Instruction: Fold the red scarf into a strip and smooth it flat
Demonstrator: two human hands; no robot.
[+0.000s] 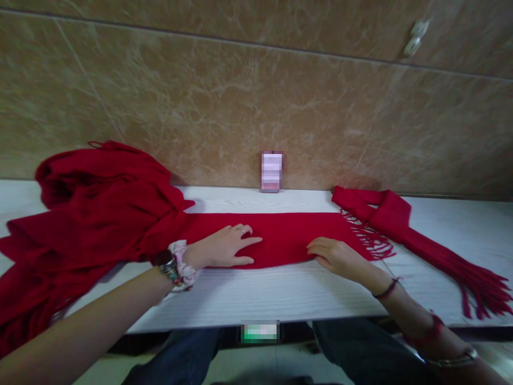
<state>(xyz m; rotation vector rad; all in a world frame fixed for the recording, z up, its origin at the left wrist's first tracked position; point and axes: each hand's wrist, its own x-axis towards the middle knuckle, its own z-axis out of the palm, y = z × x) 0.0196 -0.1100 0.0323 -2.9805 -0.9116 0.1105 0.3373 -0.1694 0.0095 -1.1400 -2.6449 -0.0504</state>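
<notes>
A red fringed scarf (280, 235) lies stretched flat across the white table, with its fringe to the right. My left hand (226, 247) rests on it with the fingers spread, palm down. At the scarf's near edge, my right hand (331, 256) has its fingers together, closed on the cloth. Beyond the fringe lies a narrow, folded red scarf (395, 219), its tassels trailing toward the front right. On the left, a loose heap of red scarves (108, 198) covers part of the flat scarf's left end.
A phone (271, 171) leans upright against the brown marbled wall (224, 107). Another lit screen (259, 331) shows at the front edge of the white table (256, 294), between my legs. A small whitish fixture (416, 38) is on the wall at upper right.
</notes>
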